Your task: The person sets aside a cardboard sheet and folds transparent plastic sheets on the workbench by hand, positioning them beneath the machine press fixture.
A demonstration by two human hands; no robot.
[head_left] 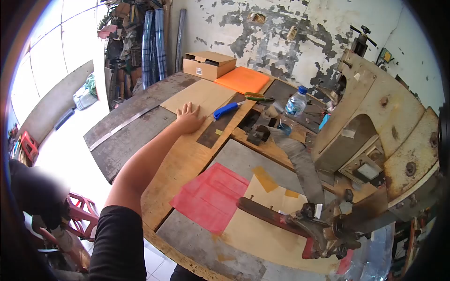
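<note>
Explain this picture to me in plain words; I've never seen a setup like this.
There is one picture, taken by a camera worn on a person's head, looking forward and down; its wide lens bends the edges. No robot is at work, just bare hands. The left hand rests flat, fingers spread, on a tan sheet, gripping nothing visible. The right hand is out of view. On the worktable also lie a blue knife, a long metal strip, an orange sheet and a red sheet. The big worn metal machine stands at the right; I can't tell its use.
</note>
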